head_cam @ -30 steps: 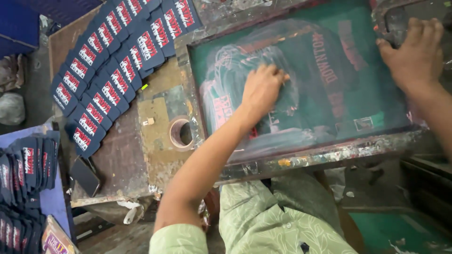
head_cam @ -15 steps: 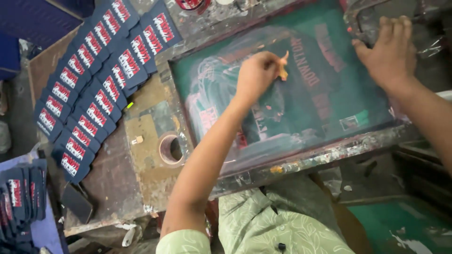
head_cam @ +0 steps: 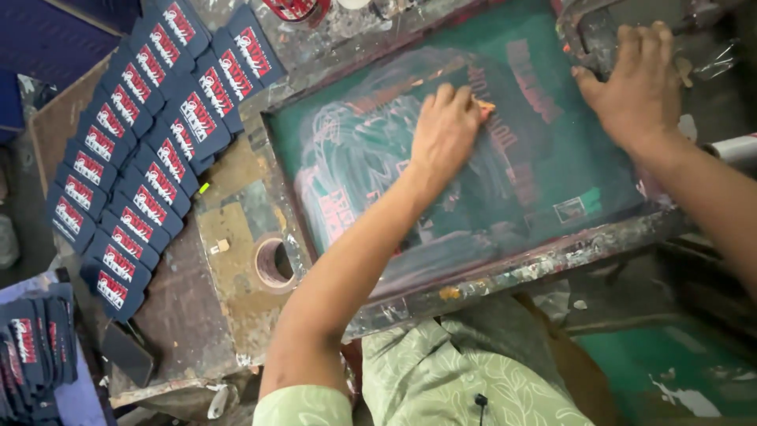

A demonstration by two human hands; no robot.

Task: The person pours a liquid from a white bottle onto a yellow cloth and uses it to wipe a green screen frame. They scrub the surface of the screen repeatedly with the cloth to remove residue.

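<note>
Across the tabletop's right half, framed printing screen [head_cam: 505, 272], wiping under way: left hand [head_cam: 445, 130] closed over a small orange rag [head_cam: 484, 105] pressed to the green mesh near the middle, right hand [head_cam: 635, 83] spread flat, empty, bracing the frame's far right corner. Probably rigid at the rails, taut and tearable in the mesh, slick with ink; best gripped by the frame

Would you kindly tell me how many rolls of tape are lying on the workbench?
1. The tape roll lies flat on the bench, just left of the printing screen frame, beside the left forearm. Others may be hidden under the screen or outside the view.
</note>
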